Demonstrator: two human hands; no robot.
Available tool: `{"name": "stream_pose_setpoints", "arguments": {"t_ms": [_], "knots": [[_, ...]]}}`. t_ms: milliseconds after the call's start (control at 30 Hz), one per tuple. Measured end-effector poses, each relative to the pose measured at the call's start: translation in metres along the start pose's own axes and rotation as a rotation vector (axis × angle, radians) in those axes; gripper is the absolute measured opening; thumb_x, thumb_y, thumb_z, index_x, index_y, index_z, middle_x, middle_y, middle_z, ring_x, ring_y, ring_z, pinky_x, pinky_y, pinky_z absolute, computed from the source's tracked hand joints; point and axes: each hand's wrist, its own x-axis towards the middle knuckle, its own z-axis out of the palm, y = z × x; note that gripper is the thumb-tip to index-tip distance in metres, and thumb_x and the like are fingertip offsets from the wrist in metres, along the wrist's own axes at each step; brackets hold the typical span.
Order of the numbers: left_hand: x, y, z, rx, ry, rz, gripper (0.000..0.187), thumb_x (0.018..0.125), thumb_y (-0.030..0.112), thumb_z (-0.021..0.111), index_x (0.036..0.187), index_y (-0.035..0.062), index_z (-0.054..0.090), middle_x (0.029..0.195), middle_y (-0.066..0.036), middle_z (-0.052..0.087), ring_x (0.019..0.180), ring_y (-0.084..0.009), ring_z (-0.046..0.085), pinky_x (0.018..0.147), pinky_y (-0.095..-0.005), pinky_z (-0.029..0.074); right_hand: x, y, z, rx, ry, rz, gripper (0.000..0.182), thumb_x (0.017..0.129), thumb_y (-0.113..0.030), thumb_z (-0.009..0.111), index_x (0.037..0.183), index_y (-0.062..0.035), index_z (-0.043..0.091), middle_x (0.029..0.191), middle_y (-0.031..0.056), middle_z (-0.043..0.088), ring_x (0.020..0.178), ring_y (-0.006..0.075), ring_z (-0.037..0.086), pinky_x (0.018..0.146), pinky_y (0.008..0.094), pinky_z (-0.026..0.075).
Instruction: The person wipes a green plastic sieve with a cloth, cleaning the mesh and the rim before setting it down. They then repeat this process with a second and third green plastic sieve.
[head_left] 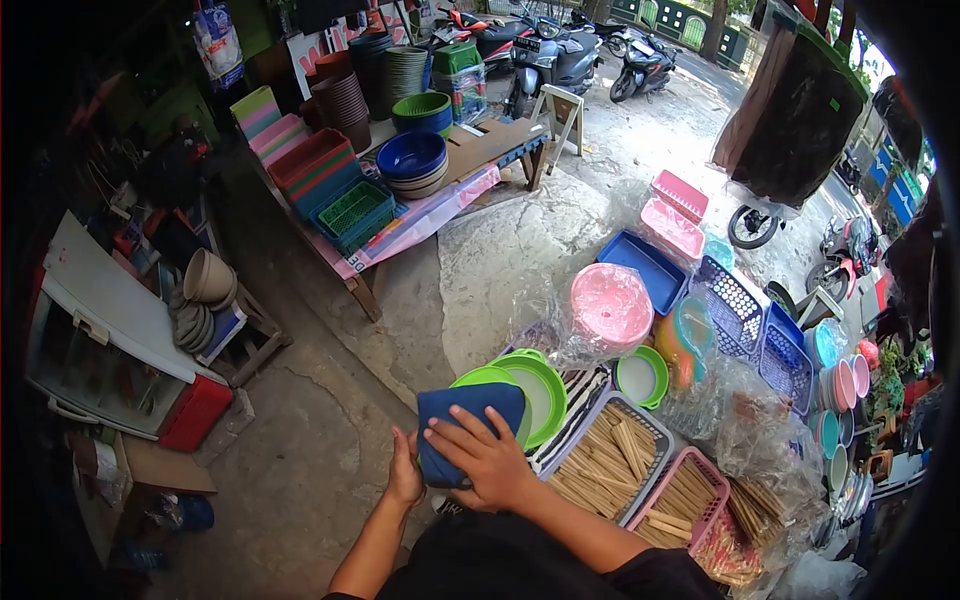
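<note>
We found the blue cloth (447, 410) near, overlapping the left side of a green-rimmed strainer (542, 400) in view. The right hand's (485, 462) fingers lay spread across it; the left hand (405, 472) met its left edge, grip indeterminable. Uneven pressure, we judged, could shift it.

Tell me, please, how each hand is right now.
Left hand: open at the blue cloth's side, contact unclear.
Right hand: open, spread on the cloth.
</note>
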Motion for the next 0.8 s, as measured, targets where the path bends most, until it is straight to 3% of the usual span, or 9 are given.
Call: {"name": "stream_pose_setpoints", "arguments": {"t_ms": [133,267,300,467,567,633,667,733,800], "knots": [[-0.003,-0.007,0.017,0.127,-0.031,-0.054,0.067,0.104,0.056,0.03,0.13,-0.0012,0.055,0.122,-0.012,0.064,0.11,-0.0212,0.063,0.094,-0.0328,0.05,-0.015,0.051,-0.03,0.128,0.212,0.317,0.069,0.076,-0.031,0.068,0.14,-0.0117,0.051,0.144,0.0123,0.05,0.136,0.0345,0.042,0.112,0.0508,0.024],[-0.008,-0.026,0.024,0.124,0.039,-0.117,0.05,0.105,0.041,0.042,0.126,-0.0013,0.058,0.117,-0.011,0.067,0.104,-0.0198,0.065,0.092,-0.0326,0.05,-0.067,0.112,-0.029,0.983,0.375,0.86,0.035,0.097,-0.026,0.053,0.12,-0.0015,0.063,0.107,0.0103,0.066,0.098,0.0222,0.06,0.09,0.0334,0.046],[-0.007,-0.026,0.03,0.118,0.048,-0.118,0.048,0.105,0.039,0.044,0.126,-0.0013,0.058,0.116,-0.011,0.067,0.103,-0.0197,0.065,0.092,-0.033,0.05,-0.073,0.106,-0.041,1.023,0.415,0.947,0.036,0.099,-0.029,0.052,0.114,0.0009,0.064,0.101,0.0048,0.066,0.091,0.014,0.057,0.085,0.0293,0.046],[-0.006,-0.038,0.054,0.007,0.102,-0.176,0.05,0.105,0.041,0.044,0.129,-0.0002,0.055,0.121,-0.014,0.065,0.107,-0.0228,0.064,0.096,-0.0377,0.05,-0.132,0.111,-0.021,1.026,0.51,0.987,0.032,0.099,-0.028,0.053,0.109,0.0015,0.062,0.09,0.0023,0.06,0.084,0.014,0.052,0.078,0.0312,0.046],[0.005,-0.05,0.058,-0.088,0.08,-0.165,0.052,0.104,0.044,0.044,0.134,0.0015,0.052,0.128,-0.015,0.061,0.114,-0.0263,0.062,0.1,-0.0416,0.048,-0.144,0.091,-0.012,0.953,0.531,1.012,0.04,0.099,-0.026,0.052,0.126,0.0047,0.055,0.111,0.0096,0.061,0.101,0.0176,0.055,0.091,0.0313,0.044],[0.01,-0.053,0.063,-0.12,0.08,-0.184,0.054,0.104,0.045,0.043,0.137,0.0025,0.049,0.133,-0.015,0.059,0.118,-0.0281,0.059,0.103,-0.0434,0.047,-0.14,0.07,-0.014,0.754,0.651,0.716,0.054,0.098,-0.02,0.052,0.143,0.0065,0.039,0.141,0.0214,0.048,0.131,0.0275,0.044,0.109,0.0345,0.033],[0.013,-0.053,0.066,-0.194,0.068,-0.199,0.056,0.104,0.047,0.041,0.138,0.0033,0.048,0.136,-0.015,0.056,0.122,-0.0291,0.057,0.104,-0.0444,0.045,-0.143,0.065,-0.012,0.753,0.654,0.715,0.054,0.098,-0.02,0.052,0.143,0.0065,0.039,0.141,0.0214,0.048,0.131,0.0275,0.044,0.109,0.0345,0.033],[0.018,-0.051,0.073,-0.268,0.054,-0.207,0.057,0.104,0.048,0.039,0.14,0.0041,0.046,0.139,-0.015,0.054,0.125,-0.03,0.054,0.106,-0.0454,0.043,-0.145,0.054,-0.011,0.393,0.547,0.6,0.072,0.091,-0.017,0.058,0.152,0.0046,0.026,0.157,0.0266,0.027,0.149,0.0359,0.021,0.119,0.0424,0.017],[0.019,-0.046,0.082,-0.353,0.049,-0.22,0.059,0.104,0.051,0.036,0.141,0.0053,0.046,0.141,-0.014,0.053,0.127,-0.0306,0.052,0.108,-0.0459,0.041,-0.141,0.036,-0.019,0.286,0.489,0.542,0.072,0.088,-0.017,0.059,0.151,0.0027,0.029,0.157,0.0261,0.026,0.149,0.0372,0.02,0.119,0.0449,0.016]]}}
